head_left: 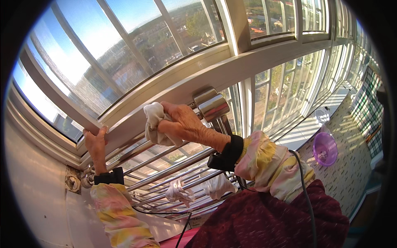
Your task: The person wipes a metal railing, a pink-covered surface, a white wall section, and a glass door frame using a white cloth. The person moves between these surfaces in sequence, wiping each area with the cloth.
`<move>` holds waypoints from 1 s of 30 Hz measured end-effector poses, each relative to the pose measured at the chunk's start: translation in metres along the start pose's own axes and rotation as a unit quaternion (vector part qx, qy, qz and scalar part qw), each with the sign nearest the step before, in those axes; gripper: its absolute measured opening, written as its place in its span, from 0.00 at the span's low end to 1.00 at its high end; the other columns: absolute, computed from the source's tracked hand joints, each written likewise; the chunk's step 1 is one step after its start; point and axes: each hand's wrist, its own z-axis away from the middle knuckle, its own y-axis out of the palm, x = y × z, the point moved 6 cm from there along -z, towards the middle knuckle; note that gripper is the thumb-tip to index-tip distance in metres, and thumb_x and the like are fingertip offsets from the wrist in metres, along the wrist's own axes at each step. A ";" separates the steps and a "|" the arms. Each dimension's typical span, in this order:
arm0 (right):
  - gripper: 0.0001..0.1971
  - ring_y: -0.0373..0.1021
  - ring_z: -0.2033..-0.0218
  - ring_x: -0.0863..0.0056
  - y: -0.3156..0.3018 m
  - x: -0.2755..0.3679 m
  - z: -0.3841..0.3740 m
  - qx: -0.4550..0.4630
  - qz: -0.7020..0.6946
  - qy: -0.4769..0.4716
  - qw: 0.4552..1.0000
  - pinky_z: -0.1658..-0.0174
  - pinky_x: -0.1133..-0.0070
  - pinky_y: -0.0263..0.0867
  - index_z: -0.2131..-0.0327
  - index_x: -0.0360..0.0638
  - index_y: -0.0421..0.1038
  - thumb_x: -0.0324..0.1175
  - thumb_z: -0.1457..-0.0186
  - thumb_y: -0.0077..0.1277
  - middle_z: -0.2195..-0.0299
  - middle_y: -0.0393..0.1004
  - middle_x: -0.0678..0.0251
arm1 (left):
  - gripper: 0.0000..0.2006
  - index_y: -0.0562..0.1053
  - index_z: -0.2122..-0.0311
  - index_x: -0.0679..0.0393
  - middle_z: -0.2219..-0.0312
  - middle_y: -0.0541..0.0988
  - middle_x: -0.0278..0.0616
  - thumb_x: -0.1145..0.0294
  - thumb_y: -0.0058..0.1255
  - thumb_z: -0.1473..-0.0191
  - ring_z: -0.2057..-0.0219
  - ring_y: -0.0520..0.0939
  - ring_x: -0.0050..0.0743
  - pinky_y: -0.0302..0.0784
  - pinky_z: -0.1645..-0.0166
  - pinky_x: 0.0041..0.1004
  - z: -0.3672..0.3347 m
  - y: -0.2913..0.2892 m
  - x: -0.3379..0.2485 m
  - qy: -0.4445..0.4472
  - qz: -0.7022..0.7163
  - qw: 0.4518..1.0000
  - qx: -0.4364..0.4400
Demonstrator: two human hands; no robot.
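Observation:
My right hand [182,124] is closed round a bunched white cloth [154,113], which rests against the pale ledge of the window frame [128,120]. Just right of that hand is a shiny metal cylinder [211,103] on the rail assembly. At the left, my left hand [96,145] grips the window frame near its lower corner, thumb and forefinger spread over the edge. Its other fingers are mostly hidden. Both forearms wear tie-dye sleeves with black bands at the wrists.
Metal rails [165,173] run below the ledge, with white plastic bags [180,191] tied on them. A purple basin [325,149] stands on the patterned floor at the right, near a checked cloth [368,107]. Black cables [304,186] hang by my arms.

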 end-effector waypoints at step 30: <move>0.22 0.71 0.61 0.78 -0.086 0.049 0.027 -0.062 -0.206 0.009 0.977 0.56 0.81 0.69 0.50 0.38 0.62 0.24 0.52 0.50 0.62 0.72 0.63 | 0.13 0.75 0.56 0.62 0.58 0.78 0.49 0.74 0.49 0.48 0.54 0.76 0.49 0.70 0.48 0.37 0.110 0.072 -0.088 0.247 -0.021 0.965 -0.083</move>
